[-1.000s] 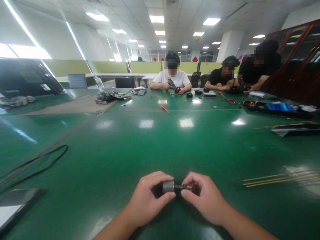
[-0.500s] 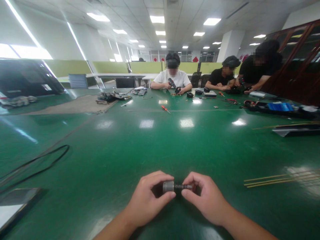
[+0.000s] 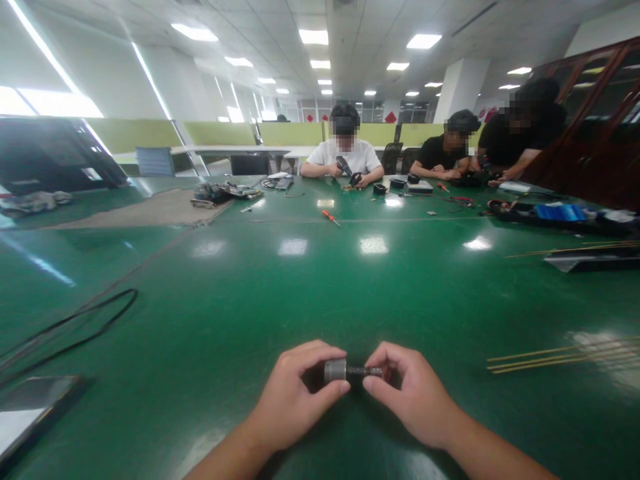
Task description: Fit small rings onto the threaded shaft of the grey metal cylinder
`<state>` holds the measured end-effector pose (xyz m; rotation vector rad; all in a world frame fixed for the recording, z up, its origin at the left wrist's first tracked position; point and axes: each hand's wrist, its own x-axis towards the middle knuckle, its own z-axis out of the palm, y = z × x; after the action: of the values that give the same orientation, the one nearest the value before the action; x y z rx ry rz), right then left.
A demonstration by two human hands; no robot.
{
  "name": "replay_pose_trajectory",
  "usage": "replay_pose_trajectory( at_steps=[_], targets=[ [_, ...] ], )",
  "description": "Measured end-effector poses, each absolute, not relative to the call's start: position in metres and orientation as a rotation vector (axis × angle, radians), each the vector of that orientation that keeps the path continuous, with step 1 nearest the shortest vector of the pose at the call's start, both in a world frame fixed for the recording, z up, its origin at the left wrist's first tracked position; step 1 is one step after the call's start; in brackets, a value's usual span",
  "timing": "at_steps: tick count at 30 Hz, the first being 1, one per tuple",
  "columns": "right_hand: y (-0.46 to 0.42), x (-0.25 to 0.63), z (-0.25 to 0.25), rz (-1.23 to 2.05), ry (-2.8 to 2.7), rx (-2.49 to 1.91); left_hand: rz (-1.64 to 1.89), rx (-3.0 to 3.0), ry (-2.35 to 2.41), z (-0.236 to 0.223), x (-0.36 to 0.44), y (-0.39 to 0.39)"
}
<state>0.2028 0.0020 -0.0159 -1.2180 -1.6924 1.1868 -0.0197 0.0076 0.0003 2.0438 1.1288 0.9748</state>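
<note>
My left hand [image 3: 300, 390] is closed around a short grey metal cylinder [image 3: 335, 371], thumb below and fingers above it. Out of the cylinder's right end runs a thin dark ridged shaft [image 3: 356, 371], lying roughly level. My right hand [image 3: 406, 393] pinches the far end of that shaft between thumb and fingertips. Both hands are low over the green table [image 3: 260, 287], close together. Fingers partly cover the part's two ends, so its exact kind is unclear.
Thin brass-coloured rods [image 3: 540, 360] lie to the right, a looped black cable [image 3: 115, 320] and a dark flat object [image 3: 40, 407] to the left. Further off is a red screwdriver [image 3: 329, 216]. Across the table, a person in white [image 3: 367, 157] holds a power tool; two others work beside.
</note>
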Motion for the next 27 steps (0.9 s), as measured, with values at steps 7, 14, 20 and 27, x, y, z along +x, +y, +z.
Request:
replay_pose_trajectory(
  at_steps=[7,14,20,27],
  targets=[
    [0.0041,0.2022,-0.0175,1.198,-1.684,-1.211,0.98,2.045,1.138,0.0018,-0.0185,0.0084],
    [0.0035,0.2021,-0.0163,1.184,-1.679,-1.22,0.987,2.044,1.155,0.0028,-0.0197,0.0078],
    [0.0027,0.2017,-0.0142,1.184,-1.687,-1.219,0.983,2.035,1.154,0.0017,-0.0202,0.0077],
    [0.0037,0.2038,-0.0196,1.198,-1.681,-1.225,0.979,2.02,1.165,0.0,-0.0186,0.0081]
  ],
)
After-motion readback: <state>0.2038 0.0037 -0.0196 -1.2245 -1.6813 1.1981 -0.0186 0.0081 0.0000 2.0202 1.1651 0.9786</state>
